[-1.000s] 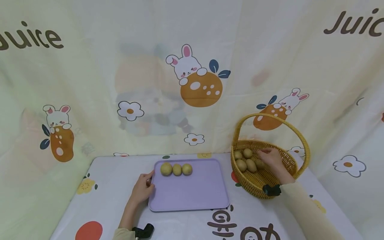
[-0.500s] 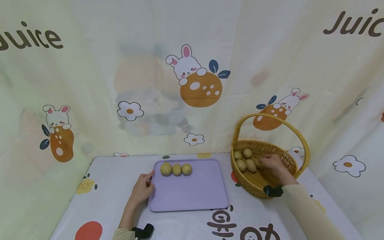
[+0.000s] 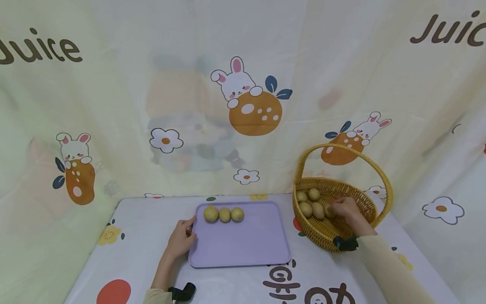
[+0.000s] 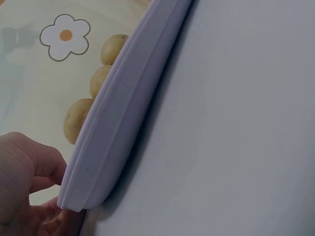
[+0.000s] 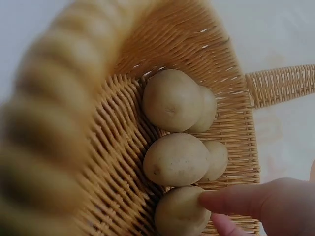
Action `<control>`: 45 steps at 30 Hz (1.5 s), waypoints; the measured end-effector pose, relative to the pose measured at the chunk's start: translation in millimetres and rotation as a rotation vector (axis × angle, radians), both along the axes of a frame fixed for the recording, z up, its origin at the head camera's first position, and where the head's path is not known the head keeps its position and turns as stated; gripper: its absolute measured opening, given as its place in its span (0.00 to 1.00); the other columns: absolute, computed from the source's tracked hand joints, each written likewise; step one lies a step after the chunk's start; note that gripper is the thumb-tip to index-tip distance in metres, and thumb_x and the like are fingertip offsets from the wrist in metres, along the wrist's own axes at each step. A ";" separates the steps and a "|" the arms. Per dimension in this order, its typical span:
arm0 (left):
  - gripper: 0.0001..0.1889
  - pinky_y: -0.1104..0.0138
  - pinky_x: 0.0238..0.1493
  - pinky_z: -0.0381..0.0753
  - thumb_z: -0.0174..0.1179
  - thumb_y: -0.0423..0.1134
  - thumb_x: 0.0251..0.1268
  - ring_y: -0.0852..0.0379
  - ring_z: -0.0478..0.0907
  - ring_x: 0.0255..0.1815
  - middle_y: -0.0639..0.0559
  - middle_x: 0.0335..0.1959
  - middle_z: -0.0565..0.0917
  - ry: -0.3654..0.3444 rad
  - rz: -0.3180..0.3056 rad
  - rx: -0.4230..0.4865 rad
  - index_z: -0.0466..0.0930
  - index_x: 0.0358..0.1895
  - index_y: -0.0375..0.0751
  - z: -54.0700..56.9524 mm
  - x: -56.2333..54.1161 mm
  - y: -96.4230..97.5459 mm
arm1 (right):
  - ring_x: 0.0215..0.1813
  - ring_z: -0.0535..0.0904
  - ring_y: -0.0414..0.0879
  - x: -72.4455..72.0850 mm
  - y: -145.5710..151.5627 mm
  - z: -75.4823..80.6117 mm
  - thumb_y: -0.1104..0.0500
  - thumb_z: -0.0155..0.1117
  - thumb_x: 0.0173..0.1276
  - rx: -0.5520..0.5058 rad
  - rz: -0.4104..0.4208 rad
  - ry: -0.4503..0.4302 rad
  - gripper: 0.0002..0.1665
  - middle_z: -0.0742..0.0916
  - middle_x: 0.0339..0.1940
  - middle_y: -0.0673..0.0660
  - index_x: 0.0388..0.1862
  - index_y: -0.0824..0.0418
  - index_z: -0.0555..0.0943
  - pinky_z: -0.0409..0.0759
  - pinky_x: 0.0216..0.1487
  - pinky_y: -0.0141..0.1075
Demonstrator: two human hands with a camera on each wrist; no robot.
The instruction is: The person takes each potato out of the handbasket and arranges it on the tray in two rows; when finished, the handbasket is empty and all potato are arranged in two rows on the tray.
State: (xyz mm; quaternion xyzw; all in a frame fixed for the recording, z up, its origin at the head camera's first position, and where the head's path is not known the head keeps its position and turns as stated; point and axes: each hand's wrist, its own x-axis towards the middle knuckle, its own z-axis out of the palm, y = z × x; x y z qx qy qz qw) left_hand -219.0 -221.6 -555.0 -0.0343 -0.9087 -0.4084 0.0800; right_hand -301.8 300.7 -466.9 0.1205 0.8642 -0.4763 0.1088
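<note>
At the left rim of a lilac tray (image 3: 243, 245), my left hand (image 3: 180, 240) holds the edge. The left wrist view shows that hand (image 4: 29, 182) at the tray's corner, some fingers partly hidden behind it. Three potatoes (image 3: 225, 215) sit in a row along the tray's back left. Inside a wicker basket (image 3: 315, 236) on the right, my right hand (image 3: 346, 209) pinches a potato (image 5: 179, 214); the thumb lies on it and the other fingers are largely hidden. Several more potatoes (image 5: 177, 160) lie beside it, against the basket's wall.
The basket's tall arched handle (image 3: 385, 181) rises over my right hand. Behind the table hangs a printed curtain (image 3: 197, 105) with rabbits and flowers. A patterned white cloth (image 3: 140, 236) covers the table.
My right hand has come down from above the basket's potatoes and moved slightly right, onto the nearest one, which it now pinches. The left hand stays at the tray's rim.
</note>
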 end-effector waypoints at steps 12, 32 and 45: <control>0.32 0.65 0.34 0.71 0.58 0.28 0.53 0.57 0.71 0.32 0.37 0.45 0.74 -0.002 0.021 -0.012 0.71 0.66 0.28 1.7 1.5 0.5 | 0.24 0.69 0.40 4.8 1.7 -1.9 0.62 0.58 0.68 -0.151 0.008 -0.116 0.16 0.72 0.19 0.47 0.19 0.56 0.71 0.74 0.31 0.35; 0.31 0.63 0.34 0.70 0.58 0.28 0.52 0.56 0.72 0.32 0.37 0.45 0.75 0.007 0.018 -0.026 0.72 0.65 0.28 -0.1 4.3 -4.2 | 0.31 0.78 0.35 -1.3 -45.6 30.8 0.57 0.58 0.73 -0.306 0.154 0.022 0.37 0.81 0.37 0.48 0.71 0.79 0.60 0.81 0.41 0.32; 0.31 0.64 0.34 0.69 0.58 0.28 0.53 0.57 0.71 0.32 0.38 0.45 0.74 0.015 0.000 -0.017 0.71 0.66 0.28 0.5 0.1 -1.1 | 0.28 0.74 0.37 -10.4 -111.0 42.4 0.59 0.60 0.71 -0.279 0.219 0.076 0.31 0.82 0.30 0.47 0.68 0.73 0.69 0.76 0.35 0.32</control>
